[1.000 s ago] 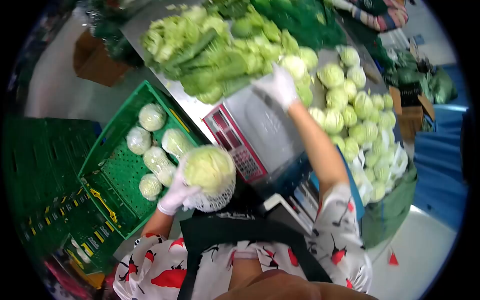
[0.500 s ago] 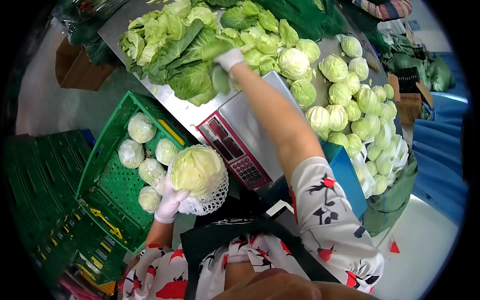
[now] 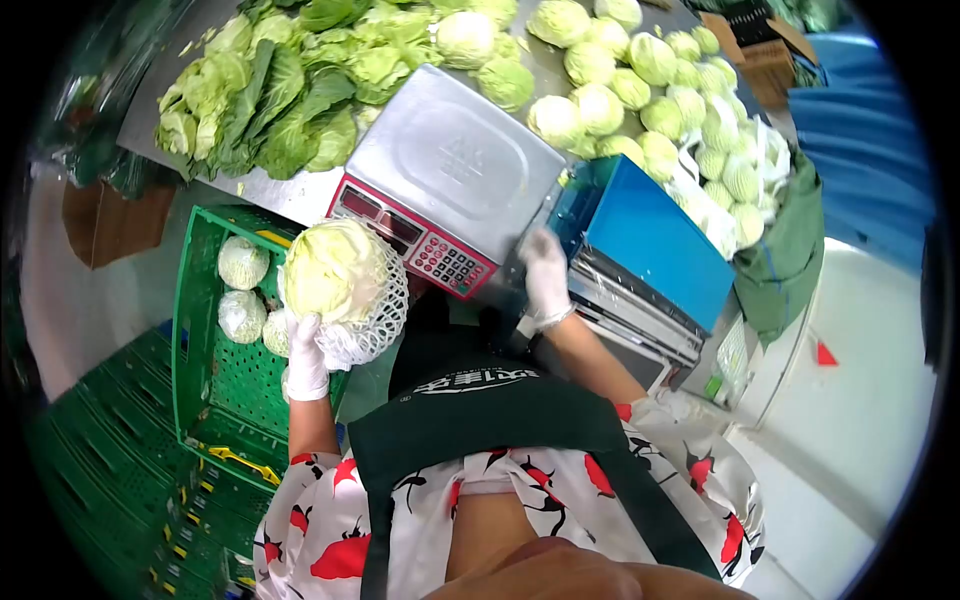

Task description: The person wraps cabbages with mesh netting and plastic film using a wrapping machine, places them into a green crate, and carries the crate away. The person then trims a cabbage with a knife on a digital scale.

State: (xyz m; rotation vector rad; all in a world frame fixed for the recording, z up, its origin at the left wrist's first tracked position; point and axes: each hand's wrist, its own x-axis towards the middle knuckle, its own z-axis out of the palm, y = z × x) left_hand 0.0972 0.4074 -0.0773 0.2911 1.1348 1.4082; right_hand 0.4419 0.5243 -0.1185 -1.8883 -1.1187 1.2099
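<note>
My left hand (image 3: 306, 355), in a white glove, grips a pale green cabbage (image 3: 332, 268) from below and the left. A white foam net (image 3: 375, 315) wraps the cabbage's lower and right side, leaving the top bare. My right hand (image 3: 546, 278), gloved too, is beside the near-left edge of a blue-topped machine (image 3: 655, 235), fingers curled together. What they hold, if anything, I cannot make out. Left of this hand stands a red-framed digital scale (image 3: 455, 165), with nothing on its metal plate.
A green crate (image 3: 185, 330) at left holds several wrapped cabbages (image 3: 242, 264). Loose leaves (image 3: 300, 100) cover the table's far left. Bare and netted cabbages (image 3: 600, 105) crowd the right, above a green sack (image 3: 785, 250). A cardboard box (image 3: 115, 220) stands beyond the crate.
My right hand has come back from the leaf pile, across the scale, to the blue-topped machine. My left hand still holds the cabbage in its net. The view has shifted.
</note>
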